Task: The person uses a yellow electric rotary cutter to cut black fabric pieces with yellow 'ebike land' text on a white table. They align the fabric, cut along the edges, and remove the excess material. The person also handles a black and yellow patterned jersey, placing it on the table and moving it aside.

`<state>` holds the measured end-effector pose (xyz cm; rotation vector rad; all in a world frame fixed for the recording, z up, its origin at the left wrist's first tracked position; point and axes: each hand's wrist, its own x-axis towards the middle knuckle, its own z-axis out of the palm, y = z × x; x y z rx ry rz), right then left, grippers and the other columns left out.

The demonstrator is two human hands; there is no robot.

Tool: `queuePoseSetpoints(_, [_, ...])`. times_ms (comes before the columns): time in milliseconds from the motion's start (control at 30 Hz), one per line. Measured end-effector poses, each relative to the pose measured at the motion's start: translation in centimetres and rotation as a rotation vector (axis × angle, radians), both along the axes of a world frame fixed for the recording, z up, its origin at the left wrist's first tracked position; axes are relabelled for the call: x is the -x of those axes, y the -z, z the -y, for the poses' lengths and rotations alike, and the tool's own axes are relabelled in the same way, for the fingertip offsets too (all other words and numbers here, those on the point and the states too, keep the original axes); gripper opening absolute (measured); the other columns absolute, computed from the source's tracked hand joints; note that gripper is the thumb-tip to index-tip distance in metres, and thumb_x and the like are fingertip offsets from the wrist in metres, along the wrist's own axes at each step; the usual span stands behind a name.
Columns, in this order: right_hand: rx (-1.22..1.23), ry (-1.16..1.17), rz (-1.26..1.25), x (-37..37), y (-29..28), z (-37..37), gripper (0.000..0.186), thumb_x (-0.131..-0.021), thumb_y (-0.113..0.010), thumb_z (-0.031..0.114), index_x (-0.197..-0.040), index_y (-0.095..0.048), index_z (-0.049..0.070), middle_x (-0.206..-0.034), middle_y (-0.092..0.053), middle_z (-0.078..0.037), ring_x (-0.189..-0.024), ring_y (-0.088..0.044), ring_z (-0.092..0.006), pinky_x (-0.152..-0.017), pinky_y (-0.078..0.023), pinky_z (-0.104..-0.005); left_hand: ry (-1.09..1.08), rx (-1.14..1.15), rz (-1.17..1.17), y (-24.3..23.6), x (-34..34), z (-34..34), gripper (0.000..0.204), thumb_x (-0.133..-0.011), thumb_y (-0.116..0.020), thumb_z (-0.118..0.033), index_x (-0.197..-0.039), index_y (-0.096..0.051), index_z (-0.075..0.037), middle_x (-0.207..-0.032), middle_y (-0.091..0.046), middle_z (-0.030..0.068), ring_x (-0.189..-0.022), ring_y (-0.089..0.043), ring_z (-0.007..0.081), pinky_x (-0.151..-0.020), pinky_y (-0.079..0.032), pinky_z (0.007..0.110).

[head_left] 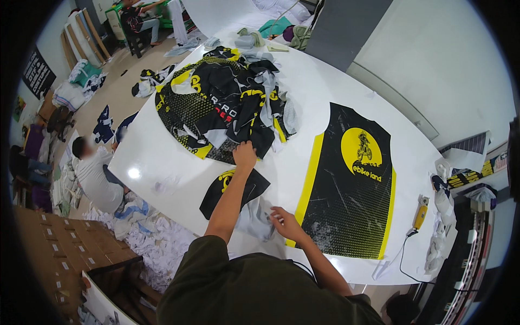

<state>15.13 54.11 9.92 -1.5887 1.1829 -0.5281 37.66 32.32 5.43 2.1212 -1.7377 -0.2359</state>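
A heap of black and yellow printed fabric pieces (216,97), with some grey undersides turned up, lies on the white table (179,189). At the heap's near edge, my left hand (245,155) is closed on a black fabric piece. Under my left forearm is a smaller black fabric piece (249,187) with yellow print. Beside it lies a crumpled grey fabric piece (253,219). My right hand (285,223) is at that grey piece's right edge, fingers bent and apart, holding nothing visible. To its right a black shirt panel (346,200) with yellow sides and a round yellow print lies flat.
A yellow electric cutter (420,214) with a cord rests on the table's right side. Rolled cloths (249,39) lie at the far edge. White scraps (441,216) line the right edge. A person in white (97,176) sits on the floor at left, near scrap piles (162,260).
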Motion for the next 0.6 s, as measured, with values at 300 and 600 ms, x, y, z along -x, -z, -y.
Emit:
queuePoseSetpoints(300, [0.102,0.239,-0.030,1.4,-2.9,2.8,0.051,-0.099,-0.067,0.014,-0.145,-0.048,0.002,-0.110,-0.072,-0.017,-0.088,-0.073,-0.0218,-0.077,-0.058,-0.0327,0.391,0.468,-0.319,-16.2,-0.1,-3.1,0.021,-0.098,-0.066,-0.019,-0.086,-0.064,-0.001,-0.079,-0.060,0.0172,-0.077,-0.064,0.0365,-0.070,-0.049,0.047])
queuePoseSetpoints(600, [0.358,0.033,0.270,-1.9,-16.1,9.5,0.056,-0.075,-0.082,0.003,-0.127,-0.062,0.000,-0.115,-0.069,-0.009,-0.107,-0.066,-0.0167,-0.097,-0.050,-0.0296,0.692,0.118,-0.941,-24.7,-2.0,-17.2,0.029,-0.094,-0.076,-0.025,-0.093,-0.062,0.000,-0.077,-0.055,0.0114,-0.065,-0.050,0.0237,-0.062,-0.042,0.034])
